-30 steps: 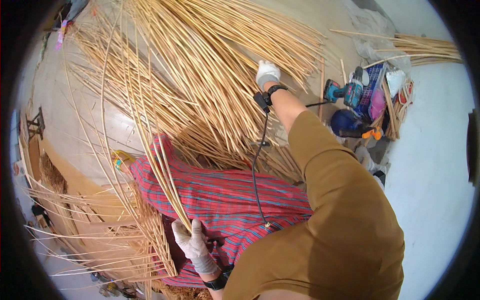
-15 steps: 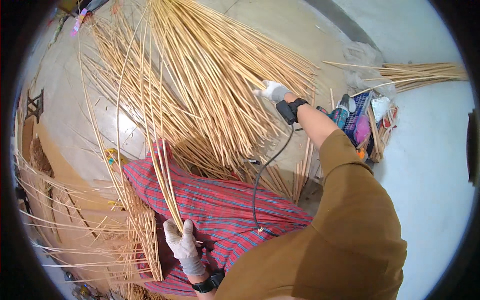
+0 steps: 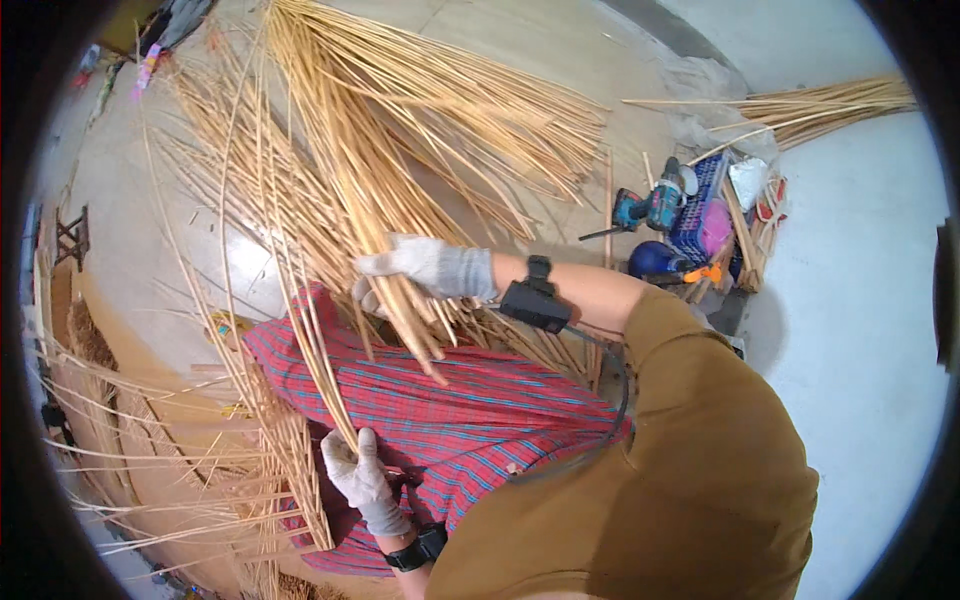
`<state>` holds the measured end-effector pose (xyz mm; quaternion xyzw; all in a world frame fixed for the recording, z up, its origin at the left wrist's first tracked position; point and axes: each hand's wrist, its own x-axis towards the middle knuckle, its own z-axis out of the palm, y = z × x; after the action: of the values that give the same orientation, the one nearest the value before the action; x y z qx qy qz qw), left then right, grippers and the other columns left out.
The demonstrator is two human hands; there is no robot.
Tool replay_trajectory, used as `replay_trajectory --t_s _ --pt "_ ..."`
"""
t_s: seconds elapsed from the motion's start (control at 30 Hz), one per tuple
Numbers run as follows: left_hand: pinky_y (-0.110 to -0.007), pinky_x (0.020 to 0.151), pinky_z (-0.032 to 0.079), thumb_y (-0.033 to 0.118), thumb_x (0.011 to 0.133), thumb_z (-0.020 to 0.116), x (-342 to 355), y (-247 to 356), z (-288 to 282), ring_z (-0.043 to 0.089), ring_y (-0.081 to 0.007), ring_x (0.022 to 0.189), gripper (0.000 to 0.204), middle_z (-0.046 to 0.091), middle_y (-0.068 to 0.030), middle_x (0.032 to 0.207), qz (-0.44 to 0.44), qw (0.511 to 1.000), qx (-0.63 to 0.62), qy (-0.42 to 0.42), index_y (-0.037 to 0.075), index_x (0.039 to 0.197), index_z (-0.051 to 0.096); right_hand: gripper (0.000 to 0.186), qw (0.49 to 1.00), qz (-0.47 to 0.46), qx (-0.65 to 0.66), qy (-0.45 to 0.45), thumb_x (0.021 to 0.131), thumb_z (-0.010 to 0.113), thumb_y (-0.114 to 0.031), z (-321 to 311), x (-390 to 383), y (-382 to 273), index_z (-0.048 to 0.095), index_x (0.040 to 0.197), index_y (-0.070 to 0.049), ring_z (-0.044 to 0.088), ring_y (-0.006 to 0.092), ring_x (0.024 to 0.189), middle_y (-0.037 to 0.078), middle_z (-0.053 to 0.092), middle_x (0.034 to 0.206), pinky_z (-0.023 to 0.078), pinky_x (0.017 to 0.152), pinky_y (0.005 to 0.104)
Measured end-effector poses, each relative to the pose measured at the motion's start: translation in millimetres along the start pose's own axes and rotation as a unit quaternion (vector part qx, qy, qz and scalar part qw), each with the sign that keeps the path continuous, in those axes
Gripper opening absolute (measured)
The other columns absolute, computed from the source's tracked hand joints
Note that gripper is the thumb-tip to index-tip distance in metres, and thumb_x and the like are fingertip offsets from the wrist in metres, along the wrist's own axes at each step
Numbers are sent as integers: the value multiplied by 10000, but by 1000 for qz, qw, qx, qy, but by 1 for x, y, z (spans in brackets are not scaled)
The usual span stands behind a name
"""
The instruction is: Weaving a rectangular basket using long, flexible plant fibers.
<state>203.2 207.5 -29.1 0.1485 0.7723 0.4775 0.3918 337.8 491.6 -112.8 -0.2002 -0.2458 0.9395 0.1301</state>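
Clamped slim tan canes (image 3: pixel 322 375) in white-gloved left hand (image 3: pixel 362 480) over red-striped cloth (image 3: pixel 500 400), thick tan cane bundle (image 3: pixel 412 325) in gloved right hand (image 3: pixel 425 265) beyond it, seemingly against splaying.

Your white-gloved left hand (image 3: pixel 362 482) and white-gloved right hand (image 3: pixel 425 265) have grey cuffs (image 3: pixel 470 273). The long, thin cane-like rods (image 3: pixel 362 212) are straw-tan; your draped cloth (image 3: pixel 400 400) red with blue stripes; your shirt (image 3: pixel 680 480) plain mustard-brown; the cordless drill (image 3: pixel 665 198) teal and black; the plastic lattice basket (image 3: pixel 697 215) blue.
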Motion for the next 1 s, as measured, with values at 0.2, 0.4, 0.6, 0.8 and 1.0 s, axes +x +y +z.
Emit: replay_trajectory --t_s 0.2,0.4,0.6,0.8,1.0 --pt "-192 463 308 114 917 715 2 -8 -7 387 -21 528 206 458 56 700 -24 1000 0 7 70 971 520 1033 899 118 -321 275 750 800 -588 -116 -31 2 403 1380 128 389 331 1379 289 408 1455 325 1127 375" --pt "-190 464 321 134 920 723 5 -13 -10 402 -22 522 221 479 54 692 -21 1000 -1 12 60 997 530 432 948 115 -199 219 925 722 -370 -194 -38 17 696 1240 -75 665 114 845 48 729 1046 550 737 278" --pt "-187 421 309 115 926 714 5 -10 -8 390 -15 491 212 484 53 691 -27 1000 5 14 59 1009 526 774 893 118 -375 219 809 755 -527 -196 -36 14 595 1313 39 551 243 1208 185 610 1306 413 1034 351" --pt "-176 421 335 112 925 716 6 -15 -11 405 -12 500 208 480 62 704 -6 1000 -11 6 79 1014 531 701 895 130 -384 189 812 729 -566 -181 -38 7 685 1248 -18 550 247 1256 166 640 1312 377 1082 349" --pt "-235 591 488 114 890 755 4 6 -4 556 -85 667 304 569 2 844 -14 999 30 14 48 1107 552 473 936 132 -268 187 911 741 -354 -155 -37 10 681 1252 -32 634 163 1084 78 700 1194 478 974 305"
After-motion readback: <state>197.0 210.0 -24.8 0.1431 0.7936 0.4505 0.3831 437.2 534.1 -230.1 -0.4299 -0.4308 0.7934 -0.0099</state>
